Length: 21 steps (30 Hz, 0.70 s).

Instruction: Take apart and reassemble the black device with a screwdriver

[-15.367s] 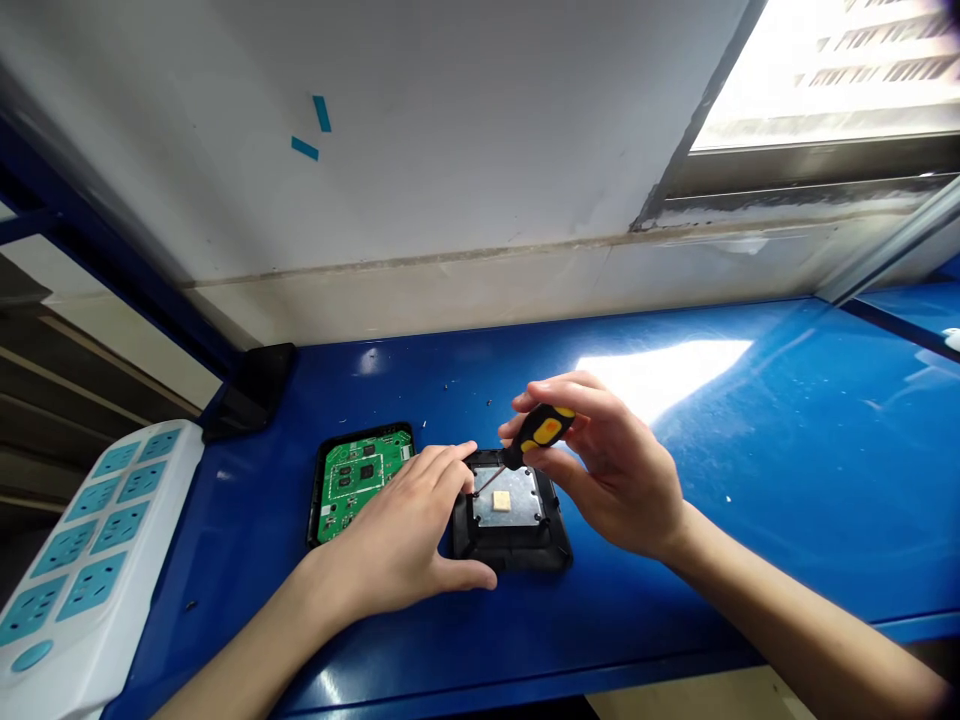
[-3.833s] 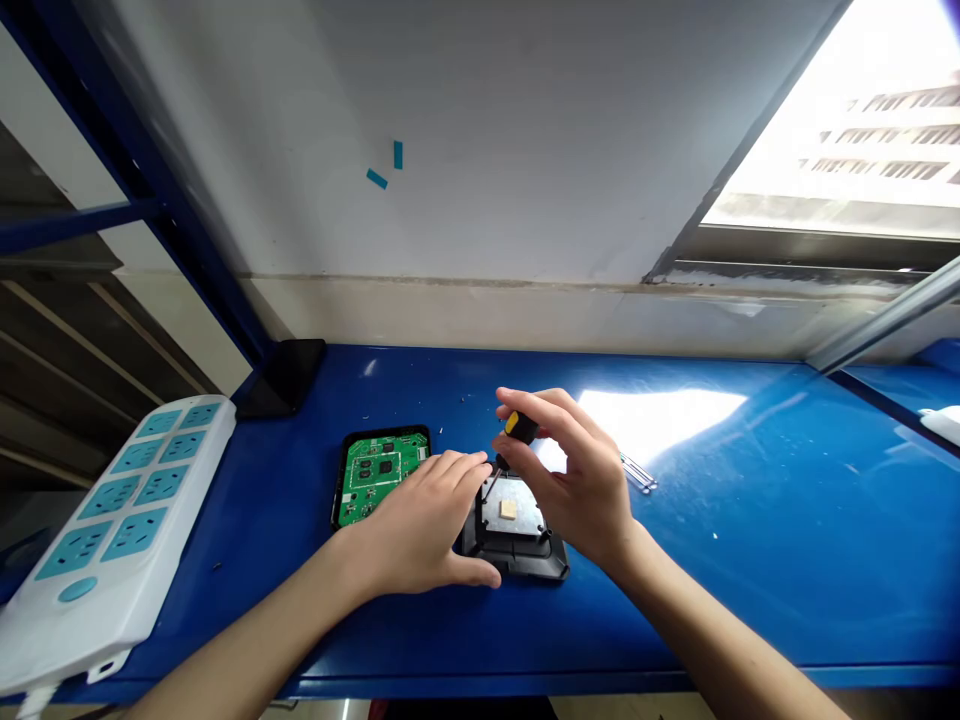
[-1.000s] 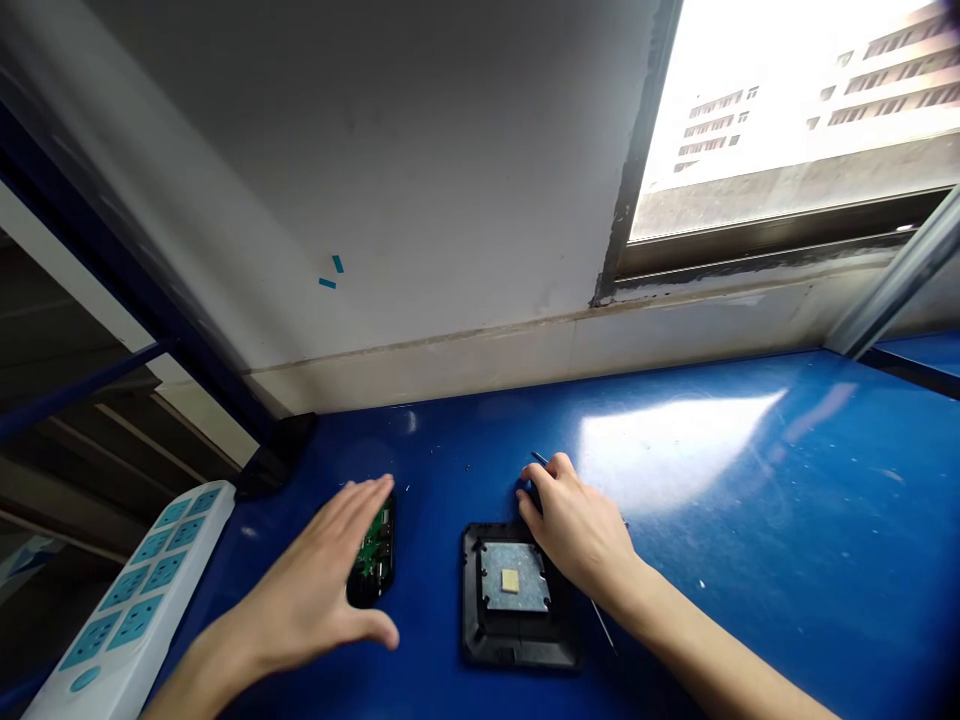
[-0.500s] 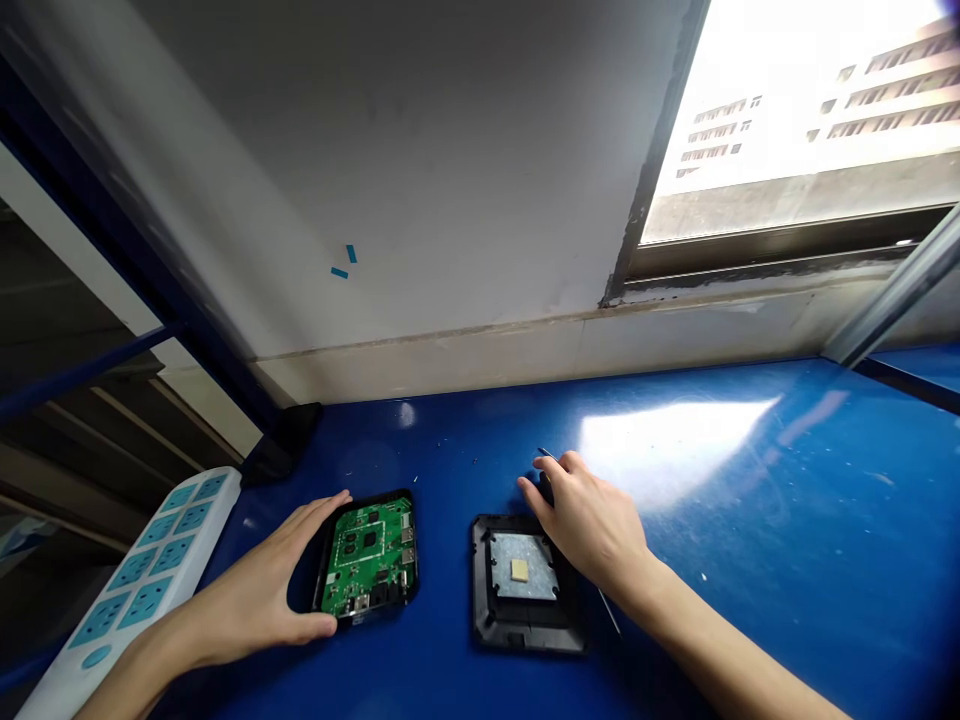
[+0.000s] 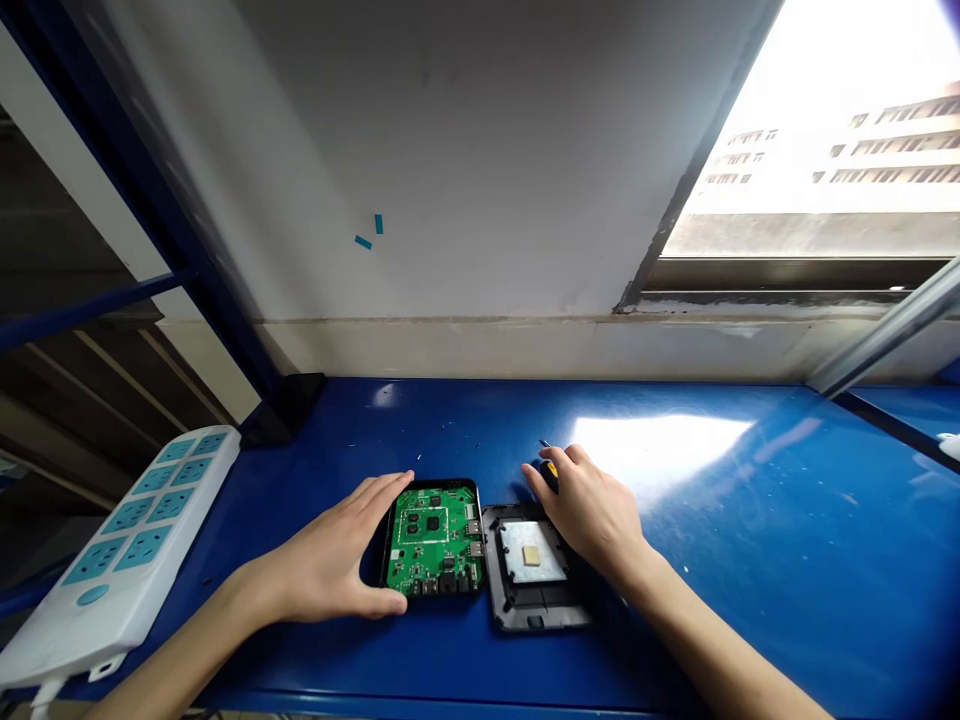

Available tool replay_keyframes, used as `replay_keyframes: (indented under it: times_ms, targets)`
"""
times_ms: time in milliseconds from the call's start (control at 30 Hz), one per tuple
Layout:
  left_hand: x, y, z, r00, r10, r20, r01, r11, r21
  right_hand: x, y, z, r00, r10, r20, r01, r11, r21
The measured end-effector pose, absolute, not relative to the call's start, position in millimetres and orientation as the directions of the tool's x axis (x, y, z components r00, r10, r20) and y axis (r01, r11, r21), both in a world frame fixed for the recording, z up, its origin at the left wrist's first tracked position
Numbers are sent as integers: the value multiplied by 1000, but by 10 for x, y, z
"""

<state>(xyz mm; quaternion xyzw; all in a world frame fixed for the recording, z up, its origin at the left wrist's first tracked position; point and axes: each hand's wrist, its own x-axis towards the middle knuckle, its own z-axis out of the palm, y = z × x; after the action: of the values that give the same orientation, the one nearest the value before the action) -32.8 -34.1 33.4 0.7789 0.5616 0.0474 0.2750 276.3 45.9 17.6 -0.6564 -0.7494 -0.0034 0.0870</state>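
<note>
My left hand (image 5: 330, 555) spans the left side of a black open case (image 5: 480, 490), its fingertips at the top edge and its thumb at the lower edge. Inside the case lies a green circuit board (image 5: 427, 540) with ports along its right and near edges. Right beside it rests a black cover (image 5: 510, 610) bearing a silvery metal plate (image 5: 517, 565) and a small cream pad (image 5: 532, 555). Over the cover's right side, my right hand (image 5: 592, 510) is curled round a screwdriver (image 5: 551, 475) with a yellow and black handle, mostly hidden by the hand.
A white power strip (image 5: 112, 610) with blue sockets lies along the left side of the blue table (image 5: 360, 660). Tiny bits are scattered behind the case. A wall (image 5: 465, 200) and a window (image 5: 810, 200) stand at the back. Blue frame posts (image 5: 180, 240) rise at the left.
My left hand has slid the case to the right, closing the gap to the cover. My right hand has barely moved and still holds the screwdriver. The head view has shifted slightly.
</note>
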Motion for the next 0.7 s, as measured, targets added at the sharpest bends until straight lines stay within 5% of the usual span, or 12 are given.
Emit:
replay_keyframes:
  times_ms: [567, 700]
  targets:
    - [-314, -222, 39, 488, 871, -59, 747, -382, 545, 2746, 413, 364, -67, 973, 219, 997, 76, -31]
    - [-318, -228, 32, 488, 871, -66, 748, -377, 547, 2669, 309, 503, -225, 944, 241, 948, 269, -170]
